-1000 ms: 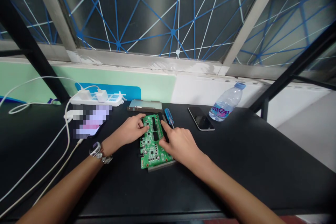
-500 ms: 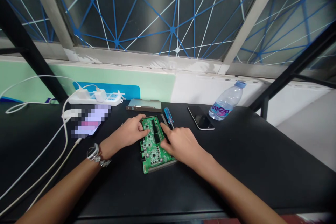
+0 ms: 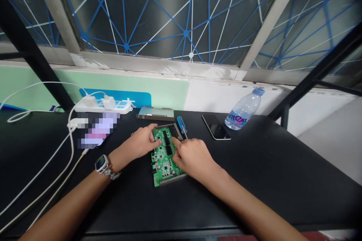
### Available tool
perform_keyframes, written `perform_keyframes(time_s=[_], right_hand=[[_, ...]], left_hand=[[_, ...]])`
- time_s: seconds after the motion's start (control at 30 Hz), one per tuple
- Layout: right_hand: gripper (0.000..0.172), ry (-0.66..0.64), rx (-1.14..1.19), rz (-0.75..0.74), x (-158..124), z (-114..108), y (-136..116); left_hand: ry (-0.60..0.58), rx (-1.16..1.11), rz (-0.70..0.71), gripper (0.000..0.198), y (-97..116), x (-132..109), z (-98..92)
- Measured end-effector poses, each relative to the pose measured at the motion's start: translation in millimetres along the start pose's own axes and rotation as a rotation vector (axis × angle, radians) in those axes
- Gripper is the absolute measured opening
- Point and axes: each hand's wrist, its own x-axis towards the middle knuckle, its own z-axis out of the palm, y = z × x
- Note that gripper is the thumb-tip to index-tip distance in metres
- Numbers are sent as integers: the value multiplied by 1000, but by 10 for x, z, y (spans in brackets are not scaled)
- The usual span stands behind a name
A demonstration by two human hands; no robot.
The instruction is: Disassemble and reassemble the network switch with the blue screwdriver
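A green circuit board [image 3: 163, 162] with black chips lies flat on a metal frame or casing [image 3: 169, 127], whose dark recess shows at the far end. My left hand [image 3: 140, 141] grips the board's left edge, fingers curled over it. My right hand [image 3: 192, 157] lies across the board's right side, its fingertips on the components. A blue-handled screwdriver [image 3: 181, 124] lies just beyond my right hand, beside the frame. A silver wristwatch [image 3: 102, 164] circles my left wrist.
A flat silver metal unit [image 3: 155, 113] sits behind the board. To the right are a black smartphone [image 3: 216, 127] and a plastic water bottle [image 3: 243, 110]. A white power strip [image 3: 103, 105] with plugged-in white cables and a pixelated object [image 3: 97, 130] lie at left.
My right hand has moved in over the board, with its fingers drawn closer together. More of the metal frame now shows at the board's far end.
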Motion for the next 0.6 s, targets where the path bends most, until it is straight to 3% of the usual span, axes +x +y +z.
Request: perform_keyframes(time_s=[0.37, 0.5, 0.6], right_hand=[[33, -48, 54, 129, 10, -19, 32], [44, -64, 78, 238, -10, -27, 67], [44, -103, 110, 266, -21, -17, 124]], left_hand=[[9, 16, 45, 66, 15, 13, 5], [110, 145, 80, 43, -12, 26, -129], [198, 249, 72, 20, -70, 40, -305]])
